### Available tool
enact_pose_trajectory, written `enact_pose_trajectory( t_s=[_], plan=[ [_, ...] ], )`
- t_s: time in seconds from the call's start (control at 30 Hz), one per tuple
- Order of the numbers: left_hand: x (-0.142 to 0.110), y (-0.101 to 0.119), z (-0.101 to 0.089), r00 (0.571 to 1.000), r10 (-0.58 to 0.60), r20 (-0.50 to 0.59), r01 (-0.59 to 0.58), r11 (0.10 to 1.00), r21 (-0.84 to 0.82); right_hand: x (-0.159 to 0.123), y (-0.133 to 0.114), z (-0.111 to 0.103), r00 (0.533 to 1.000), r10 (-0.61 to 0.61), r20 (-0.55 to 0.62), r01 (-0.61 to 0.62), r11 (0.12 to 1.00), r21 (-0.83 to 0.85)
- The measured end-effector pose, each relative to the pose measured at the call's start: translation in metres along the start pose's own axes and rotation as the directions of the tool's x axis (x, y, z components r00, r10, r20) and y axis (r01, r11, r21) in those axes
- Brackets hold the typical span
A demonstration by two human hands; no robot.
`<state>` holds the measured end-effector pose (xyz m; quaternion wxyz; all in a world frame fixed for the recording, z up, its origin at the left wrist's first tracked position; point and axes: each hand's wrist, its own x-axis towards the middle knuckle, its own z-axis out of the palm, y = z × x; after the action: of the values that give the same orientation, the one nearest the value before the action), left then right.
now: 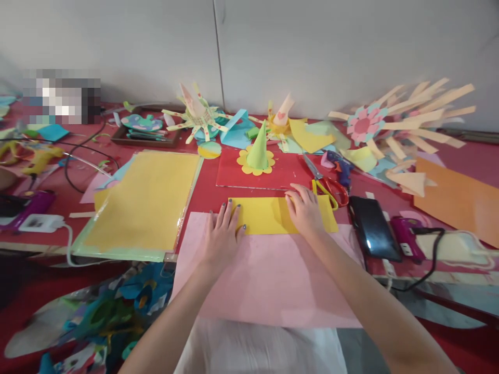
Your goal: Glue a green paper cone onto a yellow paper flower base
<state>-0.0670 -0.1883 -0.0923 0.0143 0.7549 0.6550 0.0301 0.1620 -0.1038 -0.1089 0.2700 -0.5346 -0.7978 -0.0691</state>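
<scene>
A yellow paper strip (265, 215) lies lengthwise across a large pink sheet (273, 291) at the table's front edge. My left hand (224, 226) rests flat over the strip's left end, fingers spread. On its right half lies my right hand (304, 208), fingers extended and slightly bent, its tips at the strip's far edge. Just beyond stands a green paper cone (258, 150) on a yellow scalloped paper base (245, 165), set on a red board (230, 174). Scissors (325, 184) with yellow and red handles lie by my right hand.
A stack of yellow sheets in a clear sleeve (140, 202) lies left. To the right are a black phone (374, 228), a purple power strip (407, 239) with cables and a blue glue gun (340, 167). Paper crafts (195, 111) line the back; a yellow glue gun (41, 156) lies far left.
</scene>
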Motion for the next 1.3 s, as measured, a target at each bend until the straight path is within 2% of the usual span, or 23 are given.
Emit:
enact_pose_trajectory(
  t_s=[0.1, 0.17, 0.27, 0.37, 0.43, 0.5, 0.6, 0.77, 1.03, 1.3],
  plan=[
    [0.0, -0.001, 0.002, 1.0, -0.002, -0.029, 0.001, 1.0, -0.023, 0.011, 0.015, -0.014, 0.986, 0.168, 0.009, -0.166, 0.98, -0.114],
    [-0.001, -0.001, 0.004, 0.999, -0.002, -0.048, 0.001, 0.999, -0.034, 0.02, 0.028, -0.028, 0.945, 0.324, 0.041, -0.306, 0.924, -0.229],
    [0.0, -0.002, 0.006, 0.998, -0.009, -0.059, 0.007, 0.999, -0.036, 0.035, 0.044, -0.047, 0.827, 0.525, 0.202, -0.424, 0.817, -0.391],
    [0.0, -0.001, 0.005, 0.999, -0.013, -0.047, 0.011, 1.0, -0.029, 0.046, 0.051, -0.056, 0.689, 0.606, 0.397, -0.43, 0.783, -0.45],
    [0.0, -0.001, 0.003, 0.999, -0.014, -0.038, 0.013, 1.0, -0.023, 0.053, 0.052, -0.055, 0.618, 0.638, 0.459, -0.449, 0.766, -0.461],
    [0.0, -0.001, 0.002, 0.999, -0.014, -0.033, 0.014, 1.0, -0.02, 0.058, 0.051, -0.052, 0.577, 0.667, 0.471, -0.475, 0.743, -0.471],
    [0.0, -0.001, 0.002, 0.999, -0.012, -0.033, 0.012, 1.0, -0.021, 0.06, 0.046, -0.047, 0.566, 0.684, 0.461, -0.497, 0.729, -0.471],
    [-0.001, -0.002, 0.004, 0.999, 0.009, -0.054, -0.011, 0.999, -0.032, 0.055, 0.039, -0.047, 0.574, 0.687, 0.446, -0.515, 0.726, -0.455],
    [-0.002, -0.004, 0.006, 0.998, 0.015, -0.063, -0.018, 0.999, -0.044, 0.058, 0.038, -0.046, 0.559, 0.72, 0.411, -0.56, 0.693, -0.454],
    [-0.003, -0.004, 0.004, 0.997, 0.017, -0.074, -0.019, 0.999, -0.033, 0.064, 0.045, -0.046, 0.607, 0.72, 0.337, -0.62, 0.694, -0.366]
  ],
)
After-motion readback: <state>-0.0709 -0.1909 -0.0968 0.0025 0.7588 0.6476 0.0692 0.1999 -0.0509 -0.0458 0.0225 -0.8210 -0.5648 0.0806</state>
